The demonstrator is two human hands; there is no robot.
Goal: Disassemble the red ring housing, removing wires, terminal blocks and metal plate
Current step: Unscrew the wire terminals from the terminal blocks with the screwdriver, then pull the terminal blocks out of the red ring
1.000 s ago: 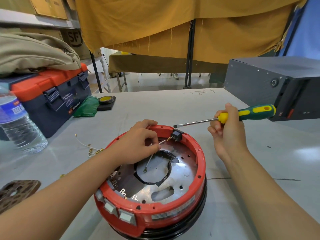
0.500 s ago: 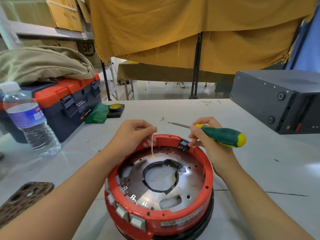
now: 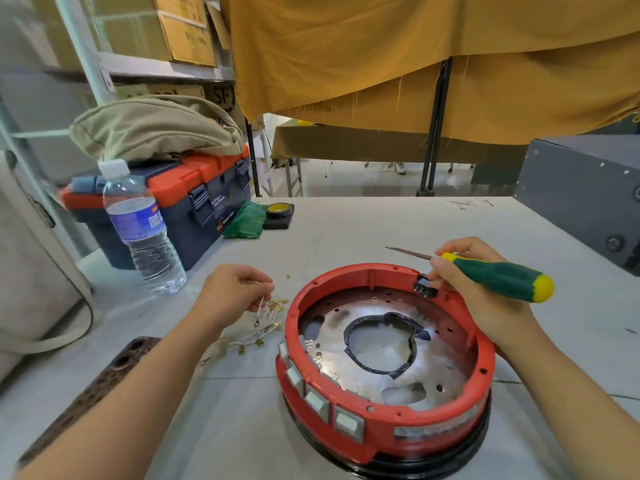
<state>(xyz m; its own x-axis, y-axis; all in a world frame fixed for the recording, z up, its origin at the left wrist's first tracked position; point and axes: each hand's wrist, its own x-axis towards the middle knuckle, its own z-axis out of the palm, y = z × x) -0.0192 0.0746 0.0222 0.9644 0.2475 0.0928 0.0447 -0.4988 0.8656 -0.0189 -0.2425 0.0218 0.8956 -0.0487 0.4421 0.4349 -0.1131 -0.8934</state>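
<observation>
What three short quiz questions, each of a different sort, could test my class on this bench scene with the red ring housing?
1. True or false: the left hand holds a thin white wire over the pile of loose brass-tipped wires on the table.
2. Which tool does the right hand hold? A) green-and-yellow-handled screwdriver B) pliers C) hammer
3. Fill in: the right hand's fingers touch the small black ___ on the rim of the red plastic ring housing.

Key: 1 true; 2 A; 3 terminal block.
</observation>
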